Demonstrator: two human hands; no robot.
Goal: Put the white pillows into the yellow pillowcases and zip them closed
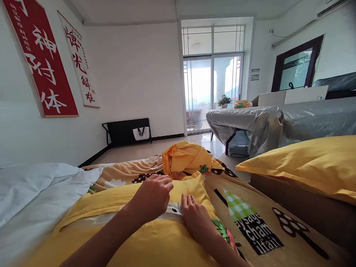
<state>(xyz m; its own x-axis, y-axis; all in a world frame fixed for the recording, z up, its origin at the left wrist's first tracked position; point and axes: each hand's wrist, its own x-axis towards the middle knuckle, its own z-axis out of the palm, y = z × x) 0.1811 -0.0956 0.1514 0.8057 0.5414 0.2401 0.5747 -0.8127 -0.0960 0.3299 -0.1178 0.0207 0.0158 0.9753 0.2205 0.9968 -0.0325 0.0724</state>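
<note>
My two hands are at the yellow pillow (141,244), which lies in the lower centre of the frame, on a patterned blanket (228,235). My left hand (155,194) is above the middle of the pillow, with the fingers bent inward and half closed; I cannot tell if they pinch some cloth. My right hand (196,214) is laid flat on the pillow, just beside a small printed eye, with the fingers stretched and close together, and it grips nothing. Between my hands and to the left of them, a whitish strip (100,219) shows across the yellow cloth. Behind the pillow, at the centre, there is a bunched yellow cloth (186,158). White bedding (28,189) is at the lower left, and a second yellow pillow (316,163) lies at the right edge.
</note>
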